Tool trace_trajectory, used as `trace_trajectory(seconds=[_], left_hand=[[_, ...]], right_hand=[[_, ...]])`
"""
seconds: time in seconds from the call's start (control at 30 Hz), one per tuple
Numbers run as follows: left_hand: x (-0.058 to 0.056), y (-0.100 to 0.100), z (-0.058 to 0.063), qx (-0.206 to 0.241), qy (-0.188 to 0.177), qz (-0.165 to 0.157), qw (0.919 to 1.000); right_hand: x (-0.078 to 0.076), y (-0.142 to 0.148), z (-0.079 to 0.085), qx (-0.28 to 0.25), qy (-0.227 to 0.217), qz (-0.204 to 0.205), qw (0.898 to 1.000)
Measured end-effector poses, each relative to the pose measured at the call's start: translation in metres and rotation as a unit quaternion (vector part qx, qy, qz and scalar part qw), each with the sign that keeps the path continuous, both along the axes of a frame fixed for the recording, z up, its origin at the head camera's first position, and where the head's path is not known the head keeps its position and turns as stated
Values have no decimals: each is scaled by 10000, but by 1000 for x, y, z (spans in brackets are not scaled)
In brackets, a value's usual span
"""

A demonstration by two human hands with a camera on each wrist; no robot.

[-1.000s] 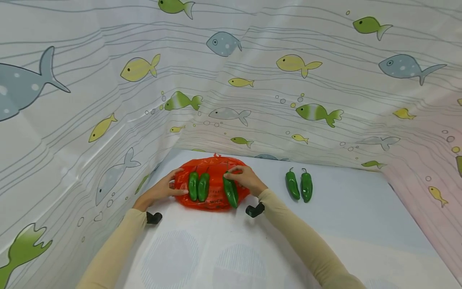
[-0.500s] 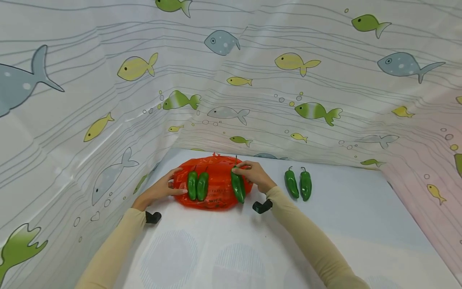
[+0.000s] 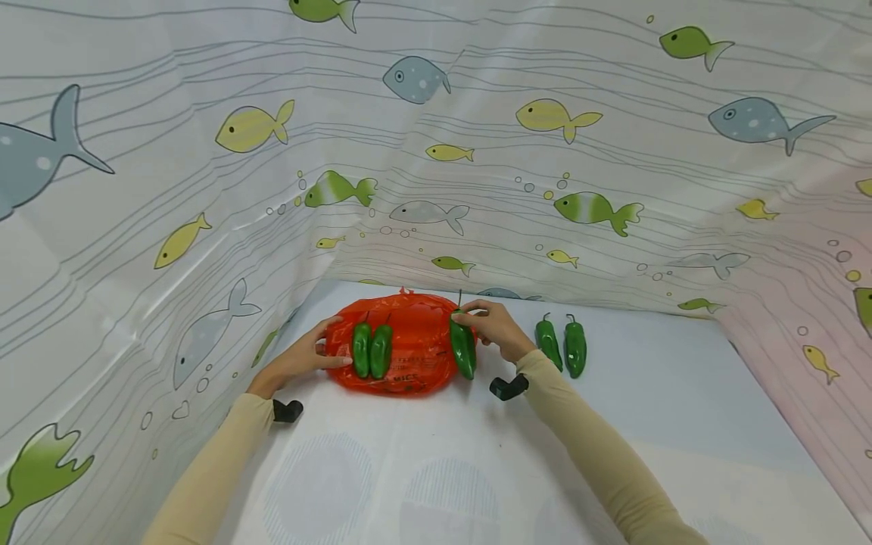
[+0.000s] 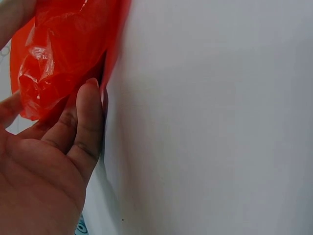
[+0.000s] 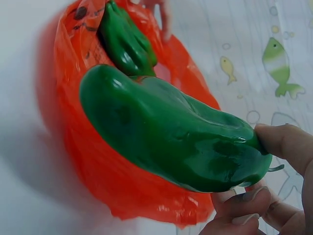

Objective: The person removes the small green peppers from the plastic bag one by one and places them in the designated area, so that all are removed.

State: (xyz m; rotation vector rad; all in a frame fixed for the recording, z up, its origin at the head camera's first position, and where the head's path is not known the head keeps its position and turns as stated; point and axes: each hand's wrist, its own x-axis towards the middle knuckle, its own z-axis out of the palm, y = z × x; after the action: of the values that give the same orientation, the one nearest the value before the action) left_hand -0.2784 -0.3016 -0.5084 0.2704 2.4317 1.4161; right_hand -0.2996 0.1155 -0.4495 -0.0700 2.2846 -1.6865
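In the head view my right hand (image 3: 499,325) pinches a glossy green chili pepper (image 3: 464,352) near its stem end. The pepper hangs tilted in front of the right edge of a red plastic bag (image 3: 418,341). In the right wrist view thumb and fingers hold the pepper (image 5: 171,132) from opposite sides, its thin stem sticking out. Two more green peppers (image 3: 372,352) lie side by side on the bag's left part. My left hand (image 3: 300,362) holds the bag's left edge between thumb and fingers; red film (image 4: 58,58) covers parts of those fingers.
Beyond my right hand, another pair of green peppers (image 3: 574,348) lies on the white table surface (image 3: 668,393). My right forearm partly hides one of them. A fish-patterned sheet (image 3: 490,174) rises as walls at the back and sides.
My right hand has moved right with the held pepper, from over the bag's right part to its right edge. The left hand keeps its place at the bag.
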Motion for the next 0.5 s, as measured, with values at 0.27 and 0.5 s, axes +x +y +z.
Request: trace_trajectory(seconds=[0.27, 0.5], left_hand=[[1, -1, 2, 28, -7, -22, 10000], [0, -1, 1, 18, 15, -39, 10000]], right_hand=[[-2, 16, -3, -30, -24, -131, 9999], [-2, 32, -5, -5, 5, -234, 9997]])
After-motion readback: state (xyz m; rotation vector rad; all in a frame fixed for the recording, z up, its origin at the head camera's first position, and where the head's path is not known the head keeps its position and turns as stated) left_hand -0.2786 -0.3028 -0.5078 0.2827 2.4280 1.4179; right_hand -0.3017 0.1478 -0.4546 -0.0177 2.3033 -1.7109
